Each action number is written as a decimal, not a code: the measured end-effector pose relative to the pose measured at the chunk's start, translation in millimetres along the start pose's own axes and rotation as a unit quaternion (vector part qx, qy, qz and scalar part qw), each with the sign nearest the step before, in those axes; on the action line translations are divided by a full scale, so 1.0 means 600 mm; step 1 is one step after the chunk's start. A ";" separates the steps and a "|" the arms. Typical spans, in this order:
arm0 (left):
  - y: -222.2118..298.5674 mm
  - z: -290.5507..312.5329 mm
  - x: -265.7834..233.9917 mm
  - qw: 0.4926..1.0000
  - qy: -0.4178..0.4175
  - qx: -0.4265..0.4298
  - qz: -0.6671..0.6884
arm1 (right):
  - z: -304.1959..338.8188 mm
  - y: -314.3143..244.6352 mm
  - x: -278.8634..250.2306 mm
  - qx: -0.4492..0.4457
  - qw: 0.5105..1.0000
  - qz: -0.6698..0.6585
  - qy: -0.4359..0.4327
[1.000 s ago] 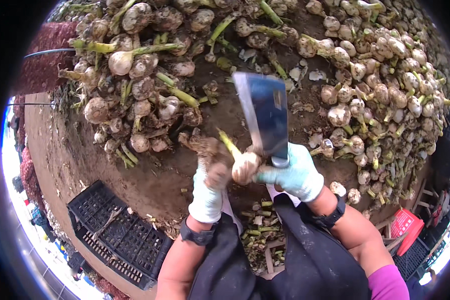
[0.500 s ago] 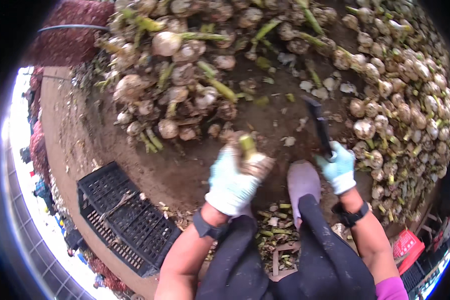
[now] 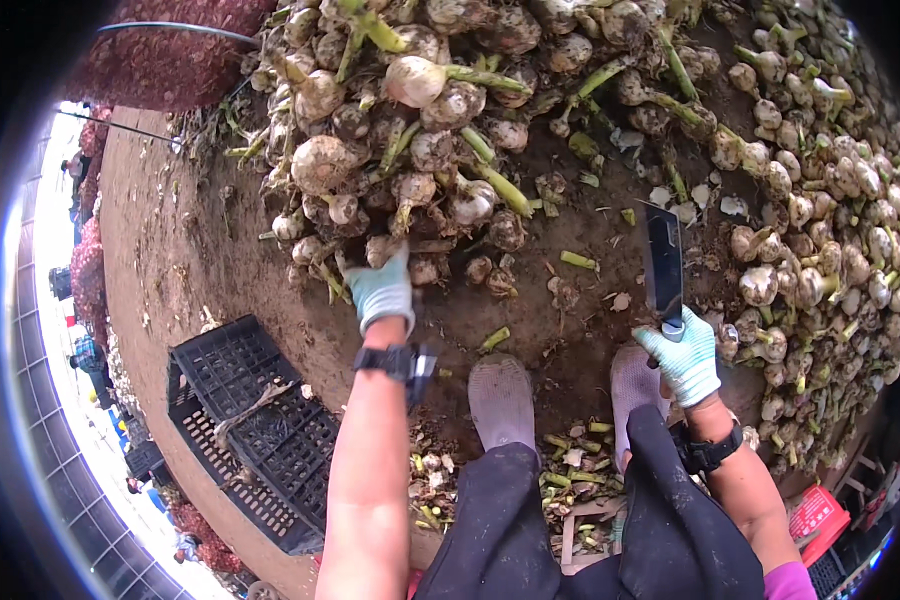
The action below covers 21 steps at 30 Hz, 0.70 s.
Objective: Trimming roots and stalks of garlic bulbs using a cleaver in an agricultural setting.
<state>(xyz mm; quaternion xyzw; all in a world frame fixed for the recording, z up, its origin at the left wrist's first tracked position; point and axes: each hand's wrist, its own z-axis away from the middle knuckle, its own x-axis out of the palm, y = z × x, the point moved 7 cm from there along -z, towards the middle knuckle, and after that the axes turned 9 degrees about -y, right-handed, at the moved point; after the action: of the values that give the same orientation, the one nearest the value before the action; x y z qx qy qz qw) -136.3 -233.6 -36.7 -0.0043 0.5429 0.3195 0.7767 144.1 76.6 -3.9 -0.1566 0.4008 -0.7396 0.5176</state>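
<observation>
My left hand [image 3: 381, 290], in a pale blue-green glove, reaches the near edge of a heap of soil-covered garlic bulbs [image 3: 322, 165] with green stalks. Its thumb and fingers are spread on either side of a garlic bulb [image 3: 380, 249] low in the heap; the fingertips are partly hidden among the bulbs. In my right hand [image 3: 686, 355], gloved alike, is a knife [image 3: 664, 262], its broad dark blade pointing up and away from me. The fingers are wrapped round its handle, just beside the right-hand pile of trimmed garlic [image 3: 850, 260].
A black plastic crate [image 3: 255, 430] lies at the lower left. My shoes [image 3: 501, 400] rest on the soil, with cut stalks [image 3: 575, 470] between my legs. Full red mesh sacks [image 3: 170, 55] stand at the far left. A red container [image 3: 818, 520] sits at lower right.
The garlic bulb that was in my left hand is gone from it, and that hand has moved left and away to the heap. My right hand still grips the knife; a cut stalk lies near my left shoe.
</observation>
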 end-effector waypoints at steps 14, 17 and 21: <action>0.047 0.281 0.074 0.850 -0.392 0.213 0.280 | 0.041 -0.115 0.071 -0.265 0.937 0.224 -0.044; 0.045 0.306 0.084 0.790 -0.503 0.261 0.235 | 0.064 -0.145 0.085 -0.348 0.881 0.312 -0.069; 0.087 0.335 0.068 0.733 -0.536 0.293 0.298 | 0.069 -0.128 0.096 -0.368 0.841 0.389 -0.077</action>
<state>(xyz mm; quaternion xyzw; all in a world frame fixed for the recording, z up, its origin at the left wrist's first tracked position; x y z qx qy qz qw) 15.0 -101.2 29.2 0.5574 0.0767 0.3089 0.7669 97.9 18.6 69.7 -0.2237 0.6300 -0.2615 0.6962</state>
